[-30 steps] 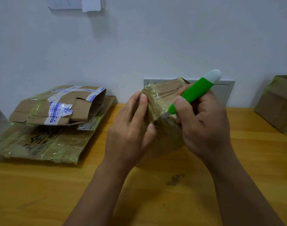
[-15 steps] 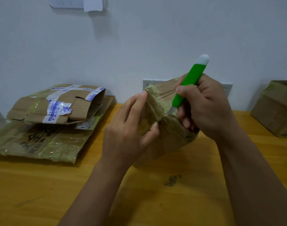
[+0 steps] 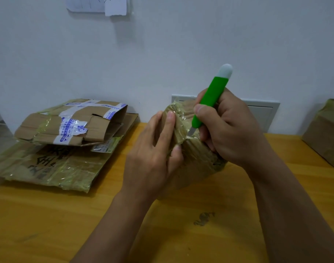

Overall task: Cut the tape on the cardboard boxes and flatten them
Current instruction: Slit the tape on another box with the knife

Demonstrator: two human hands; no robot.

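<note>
A small cardboard box (image 3: 195,158) wrapped in yellowish clear tape stands tilted on the wooden table (image 3: 48,224). My left hand (image 3: 154,152) grips its left side, fingers on the top edge and thumb on the front. My right hand (image 3: 232,130) holds a green utility knife (image 3: 209,103) with a white cap, handle pointing up and back. Its short blade touches the taped seam at the box's upper edge, just right of my left thumb. The far side of the box is hidden behind my hands.
Flattened taped boxes (image 3: 63,137) lie stacked at the left of the table, the top one with blue-printed white tape. Another taped box (image 3: 327,133) sits at the far right edge. A white wall with a panel (image 3: 263,112) is close behind.
The knife has tipped more upright and my right hand has shifted slightly along the seam. My left hand keeps the same grip on the box.
</note>
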